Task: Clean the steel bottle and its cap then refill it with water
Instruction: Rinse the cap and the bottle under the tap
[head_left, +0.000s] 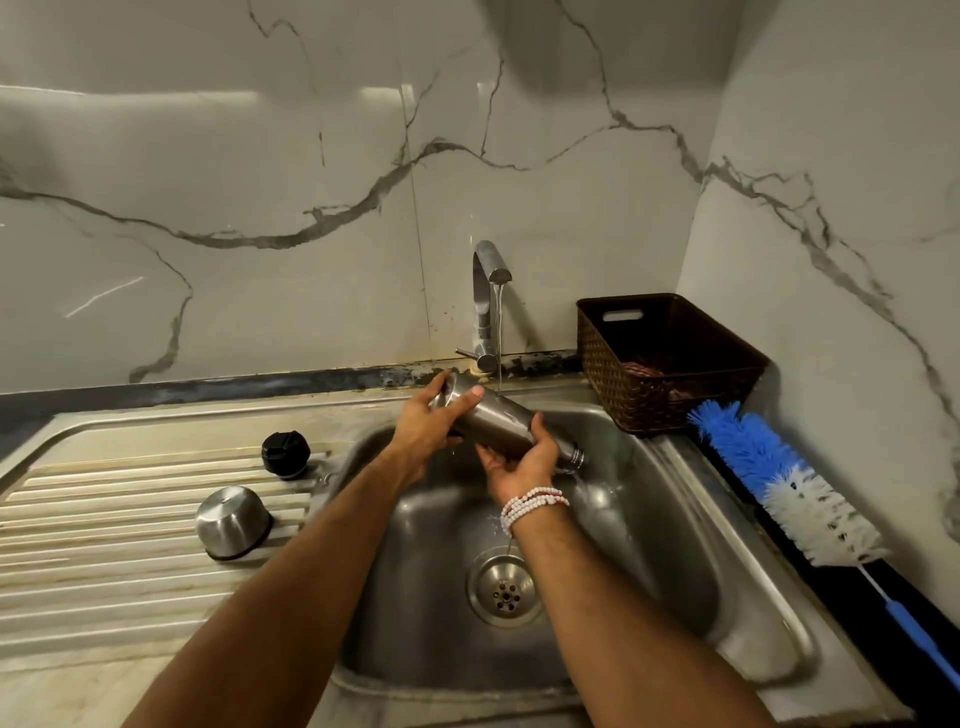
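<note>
The steel bottle (500, 420) lies tilted over the sink (691, 519), its open mouth pointing down to the right. My left hand (428, 427) grips its base end. My right hand (519, 462) cups the body near the neck from below. Water runs from the tap (488, 296) in a thin stream onto the bottle's middle. A black inner cap (285, 453) sits on the steel draining board (104, 519) to the left. A steel cup-shaped outer cap (232, 522) stands upside down in front of it.
A brown woven basket (670, 358) stands at the back right corner. A blue and white bottle brush (789, 483) lies along the dark counter strip right of the sink. The drain (505, 590) is in the basin's middle. Marble walls close the back and right.
</note>
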